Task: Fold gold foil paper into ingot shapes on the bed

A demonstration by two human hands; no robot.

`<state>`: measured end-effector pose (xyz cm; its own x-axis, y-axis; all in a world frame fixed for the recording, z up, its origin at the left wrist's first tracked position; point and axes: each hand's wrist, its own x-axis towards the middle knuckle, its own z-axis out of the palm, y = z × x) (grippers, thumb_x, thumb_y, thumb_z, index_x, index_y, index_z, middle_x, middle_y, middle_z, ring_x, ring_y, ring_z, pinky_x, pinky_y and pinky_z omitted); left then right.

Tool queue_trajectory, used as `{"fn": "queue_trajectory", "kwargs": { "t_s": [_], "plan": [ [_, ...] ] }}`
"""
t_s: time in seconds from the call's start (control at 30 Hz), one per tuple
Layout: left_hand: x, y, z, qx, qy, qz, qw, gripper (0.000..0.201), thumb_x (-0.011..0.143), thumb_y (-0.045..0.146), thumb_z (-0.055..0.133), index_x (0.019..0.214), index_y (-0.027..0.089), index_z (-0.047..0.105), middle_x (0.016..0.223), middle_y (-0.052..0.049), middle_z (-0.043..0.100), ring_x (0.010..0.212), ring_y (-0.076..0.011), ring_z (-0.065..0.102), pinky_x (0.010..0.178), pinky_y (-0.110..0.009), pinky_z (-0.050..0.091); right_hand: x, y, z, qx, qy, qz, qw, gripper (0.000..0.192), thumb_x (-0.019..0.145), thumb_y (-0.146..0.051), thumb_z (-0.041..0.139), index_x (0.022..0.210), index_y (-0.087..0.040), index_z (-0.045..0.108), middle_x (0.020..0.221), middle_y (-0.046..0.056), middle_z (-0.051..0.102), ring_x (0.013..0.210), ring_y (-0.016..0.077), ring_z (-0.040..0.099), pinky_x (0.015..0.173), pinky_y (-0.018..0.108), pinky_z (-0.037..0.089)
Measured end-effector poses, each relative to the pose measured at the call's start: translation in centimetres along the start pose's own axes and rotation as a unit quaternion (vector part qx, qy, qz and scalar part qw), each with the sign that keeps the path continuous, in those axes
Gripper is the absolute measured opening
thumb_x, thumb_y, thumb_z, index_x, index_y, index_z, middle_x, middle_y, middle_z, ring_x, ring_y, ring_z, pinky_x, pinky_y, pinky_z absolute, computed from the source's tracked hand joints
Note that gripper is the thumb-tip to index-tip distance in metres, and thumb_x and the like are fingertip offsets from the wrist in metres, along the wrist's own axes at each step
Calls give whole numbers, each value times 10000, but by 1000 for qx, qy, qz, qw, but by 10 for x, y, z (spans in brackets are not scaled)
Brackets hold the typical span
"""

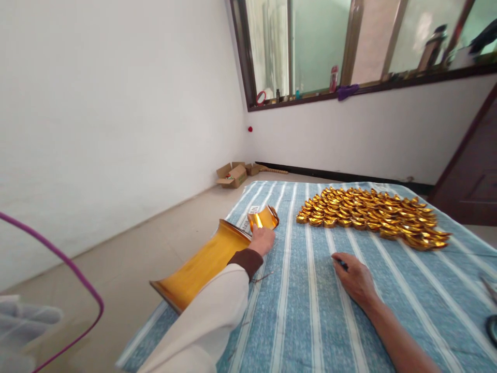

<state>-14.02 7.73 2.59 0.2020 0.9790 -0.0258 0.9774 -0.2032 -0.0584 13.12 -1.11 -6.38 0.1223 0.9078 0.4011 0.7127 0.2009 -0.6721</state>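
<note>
My left hand point(263, 242), in a pale sleeve with a brown cuff, reaches to the left side of the table. Its fingers are closed at the edge of a small curled stack of shiny gold foil paper point(267, 216). Beside that wrist lies a large curved sheet of gold paper point(204, 261), partly hidden by my sleeve. My right hand point(355, 280) rests on the striped cloth with its fingers curled closed. A small dark thing point(342, 264) shows between the thumb and fingers, too little visible to name. Many folded gold paper ingots point(365, 212) sit in rows beyond the right hand.
A blue and white striped cloth point(303, 311) covers the table. Black-handled scissors point(491, 326) lie partly in view at the right edge. An open cardboard box point(233, 176) stands on the floor by the wall. A purple tube point(77, 269) curves at the left.
</note>
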Motion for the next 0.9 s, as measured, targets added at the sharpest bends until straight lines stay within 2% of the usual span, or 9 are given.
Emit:
{"fn": "queue_trajectory", "kwargs": {
  "t_s": [0.1,0.17,0.2,0.3,0.37,0.5,0.7,0.77,0.9],
  "plan": [
    [-9,5,2,7,10,17,1000,253,925,292,602,1111,123,626,1118,-104,638,1006,-244,620,926,-475,486,0,-1,-1,7,2,3,1000,333,823,-373,453,977,-221,706,1029,78,729,968,250,669,897,405,503],
    [-18,11,3,13,19,35,999,125,904,167,574,943,106,675,946,-124,683,948,-254,624,1022,-528,374,0,-1,-1,11,2,4,1000,323,820,-370,460,973,-228,707,1027,72,729,968,246,669,899,403,502],
    [-25,14,4,14,25,45,999,142,893,118,541,896,113,683,887,-129,690,926,-261,619,1051,-542,321,0,-1,-1,12,2,4,1000,321,820,-369,461,971,-229,707,1027,71,729,971,246,668,901,402,501],
    [-47,27,8,16,43,77,996,228,875,75,462,935,129,675,890,-128,692,911,-275,605,1076,-551,264,0,-1,-1,10,0,4,1000,332,825,-380,452,970,-223,707,1030,79,728,983,248,667,901,402,502],
    [-63,37,10,14,46,101,994,220,862,86,471,969,113,661,925,-141,684,914,-290,606,1064,-555,280,0,-2,-1,6,0,5,1000,343,828,-390,446,974,-219,706,1034,83,727,988,249,667,899,399,503],
    [-90,56,12,13,49,125,991,328,895,49,357,1042,115,644,975,-147,670,932,-292,613,1045,-549,317,0,-2,-2,0,-2,1,1000,346,828,-387,444,977,-215,705,1026,85,728,977,246,670,898,395,502],
    [-104,78,9,-1,35,169,985,321,919,72,346,1014,164,639,937,-110,677,892,-276,632,996,-498,381,0,0,-2,-9,-6,2,1000,336,821,-379,450,977,-226,705,1035,76,729,978,249,670,895,403,503],
    [-104,81,8,-5,44,161,986,321,920,68,338,1039,147,626,1000,-121,663,958,-284,614,963,-491,405,0,0,-1,-8,-9,2,1000,338,826,-383,445,985,-230,701,1040,72,729,984,247,669,902,402,501],
    [-94,86,7,-9,69,99,993,292,925,95,366,1104,107,595,1114,-168,614,1101,-327,548,911,-501,425,1,0,-2,-4,-15,-1,1000,370,831,-390,432,1004,-199,698,1052,97,726,992,260,666,918,418,495]
  ]
}}
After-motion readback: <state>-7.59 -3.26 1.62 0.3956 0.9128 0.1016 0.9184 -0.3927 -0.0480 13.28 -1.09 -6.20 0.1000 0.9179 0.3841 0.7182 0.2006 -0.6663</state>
